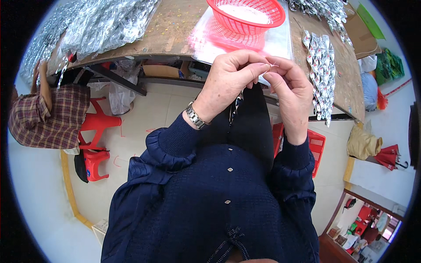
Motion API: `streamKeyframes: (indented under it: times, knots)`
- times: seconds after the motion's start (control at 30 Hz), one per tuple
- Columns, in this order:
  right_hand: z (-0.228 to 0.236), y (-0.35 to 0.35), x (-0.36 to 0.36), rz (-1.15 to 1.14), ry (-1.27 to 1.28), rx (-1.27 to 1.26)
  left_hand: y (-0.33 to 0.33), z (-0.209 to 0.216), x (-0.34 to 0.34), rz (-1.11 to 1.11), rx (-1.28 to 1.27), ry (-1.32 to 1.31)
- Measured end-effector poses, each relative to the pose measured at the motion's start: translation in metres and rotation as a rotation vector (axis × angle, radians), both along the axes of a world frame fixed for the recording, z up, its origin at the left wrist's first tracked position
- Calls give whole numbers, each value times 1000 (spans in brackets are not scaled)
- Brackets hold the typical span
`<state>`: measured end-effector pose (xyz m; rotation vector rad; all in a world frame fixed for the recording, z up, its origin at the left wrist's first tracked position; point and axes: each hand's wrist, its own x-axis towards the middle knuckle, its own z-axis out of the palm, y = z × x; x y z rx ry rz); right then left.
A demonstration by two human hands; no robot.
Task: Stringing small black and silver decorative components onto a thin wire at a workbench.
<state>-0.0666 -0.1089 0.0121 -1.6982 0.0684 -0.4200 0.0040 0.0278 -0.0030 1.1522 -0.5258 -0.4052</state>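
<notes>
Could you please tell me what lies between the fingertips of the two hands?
The head view shows a thin, pale thread between the left hand and right hand.

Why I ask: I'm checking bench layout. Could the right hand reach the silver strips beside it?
Probably yes: the right hand is near the silver strips, with nothing visible between, though its fingers look busy with fine thread.

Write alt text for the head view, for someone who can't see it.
A person's left hand pinches a thin pale strand, the right hand close beside it; a shiny twisted strip hangs below. Ahead, a wooden table holds a red mesh basket and silver strips; a co-worker in plaid is at left.
</notes>
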Motion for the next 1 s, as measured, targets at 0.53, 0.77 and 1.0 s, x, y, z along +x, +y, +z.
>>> streamKeyframes:
  times: [0.53,0.77,1.0]
  knots:
    - [-2,5,0,23,5,0,3,-5,2,-56,-27,70]
    - [5,-1,-2,36,29,-59,3,-3,3,-42,-10,37]
    - [22,-12,-1,16,-77,-504,3,3,3,-39,9,-56]
